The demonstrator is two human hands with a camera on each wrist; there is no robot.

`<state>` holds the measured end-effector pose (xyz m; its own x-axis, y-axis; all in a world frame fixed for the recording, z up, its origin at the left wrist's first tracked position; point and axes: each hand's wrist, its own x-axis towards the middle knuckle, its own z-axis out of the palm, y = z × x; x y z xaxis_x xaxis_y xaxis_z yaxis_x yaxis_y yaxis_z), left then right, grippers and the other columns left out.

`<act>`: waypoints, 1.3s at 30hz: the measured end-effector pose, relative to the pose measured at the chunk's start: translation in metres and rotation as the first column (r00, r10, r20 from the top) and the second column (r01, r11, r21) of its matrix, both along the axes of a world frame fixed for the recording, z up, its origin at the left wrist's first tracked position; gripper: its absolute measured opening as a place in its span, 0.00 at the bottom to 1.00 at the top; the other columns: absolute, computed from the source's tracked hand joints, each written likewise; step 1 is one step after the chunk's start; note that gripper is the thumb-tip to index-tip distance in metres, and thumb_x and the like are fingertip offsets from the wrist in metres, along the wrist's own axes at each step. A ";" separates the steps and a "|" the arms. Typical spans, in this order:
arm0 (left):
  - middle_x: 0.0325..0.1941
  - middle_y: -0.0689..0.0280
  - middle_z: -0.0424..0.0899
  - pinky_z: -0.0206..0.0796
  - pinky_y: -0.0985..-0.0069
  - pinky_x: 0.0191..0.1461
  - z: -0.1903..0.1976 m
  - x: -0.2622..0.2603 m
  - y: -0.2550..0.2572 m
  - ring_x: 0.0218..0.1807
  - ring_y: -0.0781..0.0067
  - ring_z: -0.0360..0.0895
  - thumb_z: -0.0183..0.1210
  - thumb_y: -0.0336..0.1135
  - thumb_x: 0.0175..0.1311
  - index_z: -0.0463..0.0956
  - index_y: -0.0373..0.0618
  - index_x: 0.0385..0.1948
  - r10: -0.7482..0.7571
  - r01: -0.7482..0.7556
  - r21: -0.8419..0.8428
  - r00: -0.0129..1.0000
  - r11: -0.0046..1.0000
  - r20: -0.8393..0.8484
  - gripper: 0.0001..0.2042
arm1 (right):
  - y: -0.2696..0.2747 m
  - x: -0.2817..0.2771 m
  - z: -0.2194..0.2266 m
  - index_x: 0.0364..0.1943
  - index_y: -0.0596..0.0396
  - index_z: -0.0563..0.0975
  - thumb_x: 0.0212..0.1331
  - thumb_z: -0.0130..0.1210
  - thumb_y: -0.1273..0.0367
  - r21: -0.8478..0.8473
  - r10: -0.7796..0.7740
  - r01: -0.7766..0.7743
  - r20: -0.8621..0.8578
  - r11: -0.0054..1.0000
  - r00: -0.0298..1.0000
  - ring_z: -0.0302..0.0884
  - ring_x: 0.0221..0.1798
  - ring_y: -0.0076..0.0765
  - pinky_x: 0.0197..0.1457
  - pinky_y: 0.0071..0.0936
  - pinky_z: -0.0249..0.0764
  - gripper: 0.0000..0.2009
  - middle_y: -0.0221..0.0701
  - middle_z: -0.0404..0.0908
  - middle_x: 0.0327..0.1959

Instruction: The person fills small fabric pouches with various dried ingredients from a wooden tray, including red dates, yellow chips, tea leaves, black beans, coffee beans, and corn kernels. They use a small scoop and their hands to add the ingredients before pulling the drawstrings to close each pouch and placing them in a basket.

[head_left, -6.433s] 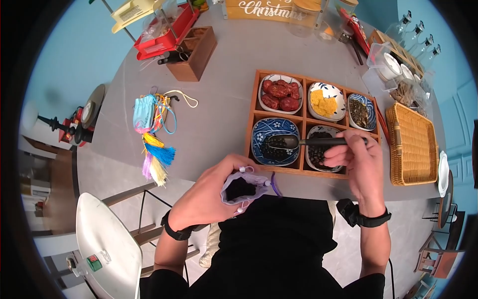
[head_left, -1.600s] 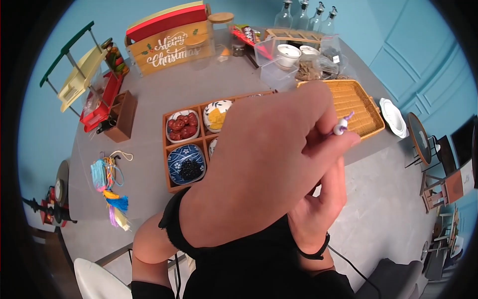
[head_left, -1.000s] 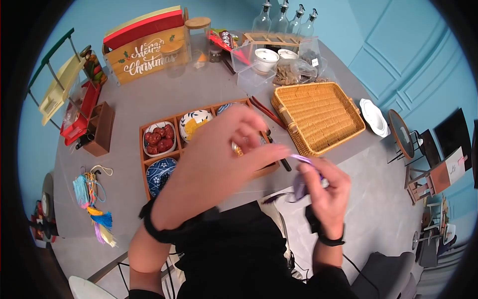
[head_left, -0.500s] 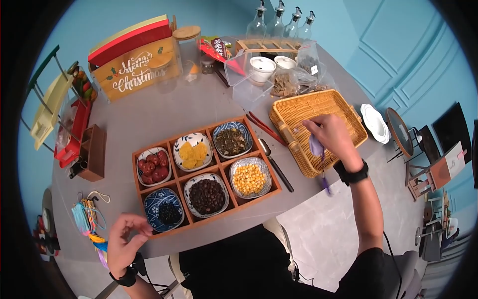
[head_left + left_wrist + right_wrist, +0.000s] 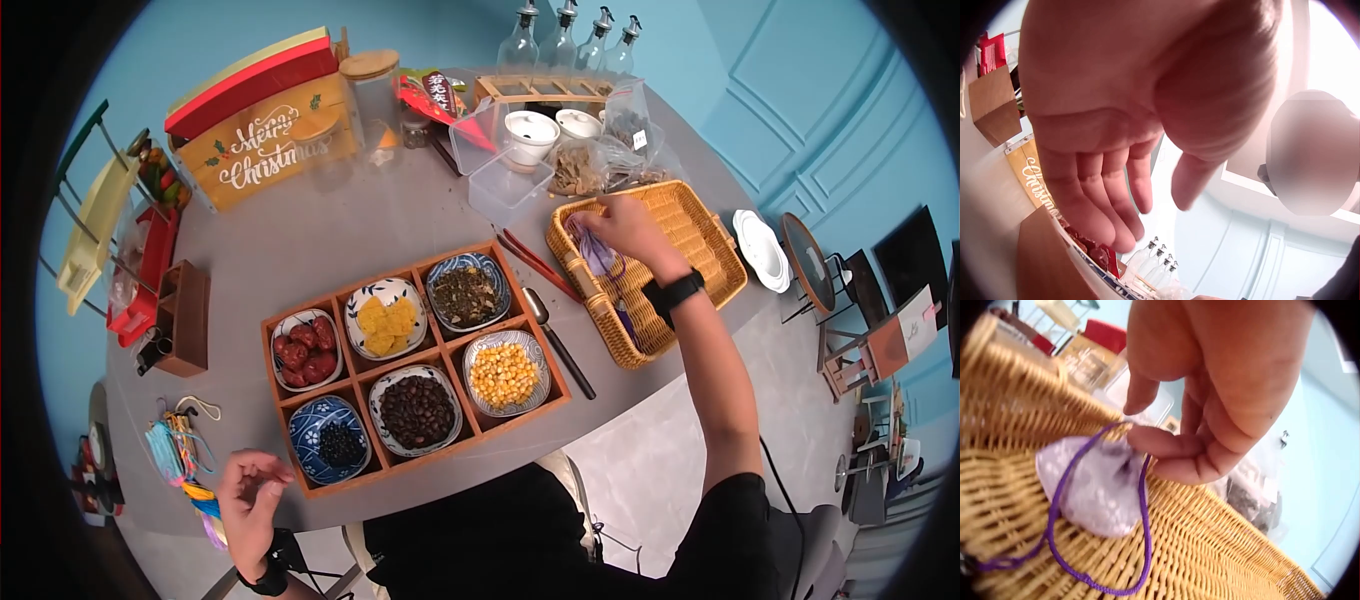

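Observation:
A lilac drawstring pouch (image 5: 1094,487) with a purple cord (image 5: 1147,534) lies at the left end of the wicker basket (image 5: 700,225). Over it is my right hand (image 5: 632,232), thumb parted from the fingers, and a fingertip overlaps the pouch's gathered neck in the right wrist view. My left hand (image 5: 252,500) hovers at the table's front edge with loosely bent fingers and nothing in them. Beside it stands a wooden divided tray (image 5: 440,352) holding bowls of red dates (image 5: 305,350), yellow pieces (image 5: 388,325), dried leaves (image 5: 466,292), black beans (image 5: 343,444), dark brown beans (image 5: 417,408) and corn kernels (image 5: 503,376).
A metal scoop (image 5: 563,345) and red tongs (image 5: 540,262) lie between tray and basket. Colourful tasselled pouches (image 5: 180,455) are at the left. Clear containers (image 5: 508,185), white cups (image 5: 530,138) and glass bottles (image 5: 518,48) stand behind. A white dish (image 5: 762,250) sits right of the basket.
Scooping from the tray has ended and the scoop now lies beside it. The right hand has carried the pouch into the basket and lowered it there, while the left hand has moved away leftward.

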<state>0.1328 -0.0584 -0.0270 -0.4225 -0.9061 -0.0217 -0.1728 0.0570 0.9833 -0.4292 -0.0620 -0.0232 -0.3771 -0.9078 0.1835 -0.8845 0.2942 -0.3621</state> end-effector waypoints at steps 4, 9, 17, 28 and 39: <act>0.37 0.64 0.78 0.66 0.79 0.45 -0.015 0.001 0.011 0.38 0.76 0.74 0.57 0.30 0.64 0.73 0.38 0.40 0.178 -0.176 -0.082 0.984 0.981 0.015 0.07 | 0.064 0.042 0.041 0.39 0.64 0.81 0.60 0.57 0.57 -0.031 -0.089 0.089 0.001 0.996 0.996 0.82 0.35 0.49 0.38 0.36 0.74 0.19 0.48 0.82 0.30; 0.58 0.53 0.73 0.60 0.64 0.64 -0.006 -0.023 0.031 0.61 0.51 0.70 0.63 0.27 0.54 0.75 0.40 0.44 0.210 -0.034 -0.429 0.904 0.903 0.371 0.15 | 0.129 0.104 0.015 0.42 0.64 0.80 0.58 0.62 0.62 -0.100 -0.087 0.093 0.065 0.991 0.994 0.81 0.31 0.47 0.35 0.37 0.73 0.17 0.47 0.81 0.32; 0.68 0.50 0.61 0.58 0.58 0.68 -0.027 -0.010 0.036 0.69 0.45 0.61 0.73 0.39 0.48 0.70 0.43 0.52 0.127 0.075 -0.459 0.910 0.885 0.394 0.29 | 0.142 0.080 -0.036 0.47 0.68 0.77 0.65 0.52 0.72 -0.104 -0.004 0.010 0.054 0.995 0.999 0.76 0.36 0.38 0.40 0.29 0.71 0.13 0.39 0.75 0.36; 0.42 0.50 0.79 0.70 0.62 0.48 0.003 0.152 -0.026 0.44 0.49 0.78 0.64 0.39 0.58 0.74 0.36 0.40 0.684 -0.389 -0.566 0.476 0.727 0.552 0.16 | 0.177 0.174 -0.013 0.49 0.65 0.78 0.67 0.51 0.68 -0.306 -0.197 0.266 0.241 0.914 0.951 0.78 0.40 0.34 0.46 0.28 0.73 0.14 0.38 0.81 0.37; 0.44 0.54 0.77 0.71 0.65 0.45 -0.036 0.185 -0.051 0.40 0.55 0.79 0.65 0.32 0.54 0.76 0.37 0.32 0.791 -0.505 -0.611 0.340 0.609 0.508 0.09 | 0.196 0.245 -0.013 0.48 0.63 0.79 0.67 0.54 0.67 -0.166 0.009 0.056 0.365 0.985 0.931 0.78 0.46 0.36 0.53 0.29 0.72 0.14 0.39 0.83 0.43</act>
